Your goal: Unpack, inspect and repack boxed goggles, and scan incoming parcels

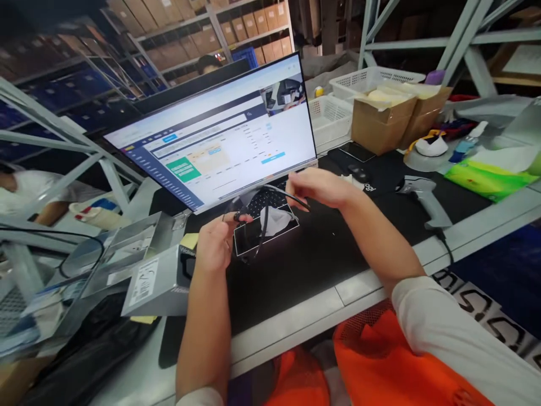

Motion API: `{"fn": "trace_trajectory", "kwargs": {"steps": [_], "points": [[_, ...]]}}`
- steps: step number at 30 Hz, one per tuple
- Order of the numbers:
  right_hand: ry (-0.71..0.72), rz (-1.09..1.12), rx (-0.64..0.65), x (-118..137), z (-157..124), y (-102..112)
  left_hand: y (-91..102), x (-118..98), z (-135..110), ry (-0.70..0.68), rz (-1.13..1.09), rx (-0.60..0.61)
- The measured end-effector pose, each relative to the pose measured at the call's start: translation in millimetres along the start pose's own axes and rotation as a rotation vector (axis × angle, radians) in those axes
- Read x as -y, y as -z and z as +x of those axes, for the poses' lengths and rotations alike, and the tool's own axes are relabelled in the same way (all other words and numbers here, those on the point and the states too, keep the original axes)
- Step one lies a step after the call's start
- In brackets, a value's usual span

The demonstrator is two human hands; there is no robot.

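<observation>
My left hand (214,239) is closed, its thumb and fingers pinching one end of a pair of thin black neckband headphones (267,211). Their band arches across to my right hand (319,189), which grips the other end between curled fingers. Part of the band hangs in a loop below. Beneath them, a flat black panel with a white border (247,238) lies on the desk mat, and a crumpled white wrapping (276,221) rests on it. Beside my left wrist stands a grey box (158,287) with a printed label and a dark picture on its side.
Behind my hands a monitor (228,141) stands over a keyboard (264,202). A barcode scanner (422,197), a mouse (357,172) and a green packet (490,179) lie to the right. Cardboard boxes (380,124) and white baskets (332,115) stand farther back. Another person (36,189) sits at left.
</observation>
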State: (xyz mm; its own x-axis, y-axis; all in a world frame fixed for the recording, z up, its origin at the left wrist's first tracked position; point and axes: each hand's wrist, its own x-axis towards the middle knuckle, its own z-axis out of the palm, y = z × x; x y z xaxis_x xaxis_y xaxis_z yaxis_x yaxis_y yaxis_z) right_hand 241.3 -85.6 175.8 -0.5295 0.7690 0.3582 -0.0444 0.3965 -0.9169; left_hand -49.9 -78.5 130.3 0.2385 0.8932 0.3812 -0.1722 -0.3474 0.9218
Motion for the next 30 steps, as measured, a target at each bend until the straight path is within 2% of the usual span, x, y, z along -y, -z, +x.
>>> {"fn": "trace_trajectory", "kwargs": {"steps": [2,5,8,10,12,13,14,15,17,18,19,20,22,26,30], "points": [[0.007,0.1,0.019,-11.9,8.2,-5.4,-9.8,1.2,1.7,-0.019,-0.096,-0.054],[0.021,0.168,0.106,-23.4,20.2,-25.5,-21.0,5.0,6.1,-0.03,-0.12,-0.069],[0.117,0.256,0.012,-17.1,21.4,-39.6,-21.8,6.1,11.7,-0.061,-0.198,-0.116],[0.156,0.274,0.038,-5.3,12.7,-35.2,-18.4,4.7,15.7,-0.082,-0.27,-0.183],[0.117,0.22,0.147,4.5,-0.7,-17.1,-14.6,3.2,19.1,-0.074,-0.309,-0.241],[0.073,0.161,0.167,6.0,-7.0,-3.7,-13.2,2.9,20.5,-0.06,-0.314,-0.27],[0.02,0.084,0.129,4.2,-12.0,11.7,-12.2,3.0,21.7,-0.041,-0.311,-0.298],[-0.036,-0.014,0.021,-1.2,-15.1,27.8,-11.9,3.6,22.6,-0.021,-0.302,-0.324],[-0.207,-0.3,-0.314,-21.9,-16.3,58.1,-13.1,5.8,23.2,0.0,-0.278,-0.365],[-0.35,-0.491,-0.464,-35.8,-15.2,70.5,-14.6,7.2,22.8,-0.002,-0.267,-0.368],[-0.53,-0.678,-0.545,-50.8,-13.7,80.4,-16.4,8.6,22.0,-0.018,-0.253,-0.362],[-0.701,-0.813,-0.572,-66.1,-12.4,87.5,-18.3,10.0,20.9,-0.048,-0.232,-0.352],[-0.912,-0.92,-0.572,-94.4,-11.4,94.9,-21.1,12.7,17.8,-0.138,-0.158,-0.345],[-1.083,-0.928,-0.621,-134.6,-17.6,97.0,-19.3,17.4,10.9,-0.344,0.129,-0.333],[-1.172,-0.913,-0.637,-153.2,-24.5,105.0,-13.9,17.9,5.8,-0.517,0.415,-0.236]]}}
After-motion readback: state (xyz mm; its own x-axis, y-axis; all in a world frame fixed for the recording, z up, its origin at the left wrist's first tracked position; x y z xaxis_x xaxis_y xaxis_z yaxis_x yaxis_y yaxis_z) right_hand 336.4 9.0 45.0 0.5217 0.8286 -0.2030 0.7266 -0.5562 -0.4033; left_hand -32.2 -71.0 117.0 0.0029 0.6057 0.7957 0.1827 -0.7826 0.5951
